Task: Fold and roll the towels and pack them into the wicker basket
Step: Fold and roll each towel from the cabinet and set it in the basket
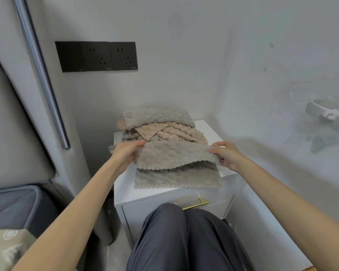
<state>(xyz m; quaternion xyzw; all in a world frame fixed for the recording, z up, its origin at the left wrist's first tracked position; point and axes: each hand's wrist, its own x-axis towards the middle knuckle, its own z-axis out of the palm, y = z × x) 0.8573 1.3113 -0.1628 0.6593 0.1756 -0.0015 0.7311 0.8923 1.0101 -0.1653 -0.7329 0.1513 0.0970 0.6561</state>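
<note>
Towel edges are what matter at this step. The person's left hand (125,153) pinches one short end of a grey towel (172,157) and the right hand (226,155) pinches the other, fingers curled round the cloth. The towel's upper half is lifted and stretched between the hands, while its lower half lies flat on the white cabinet top (123,182), below the hands and nearer the person. Just beyond the hands sits a loose pile of towels (164,124), grey and beige.

I judge this to be the first fold of this piece, with the rolling and packing yet to come. To do it well, both hands should bring the lifted edge down level, match its scalloped edge to the one lying below with the corners together, then smooth the crease before rolling. An uneven pull from either hand would skew it.

No wicker basket shows clearly. A woven sliver (311,268) under the right forearm may be it; I cannot tell.
</note>
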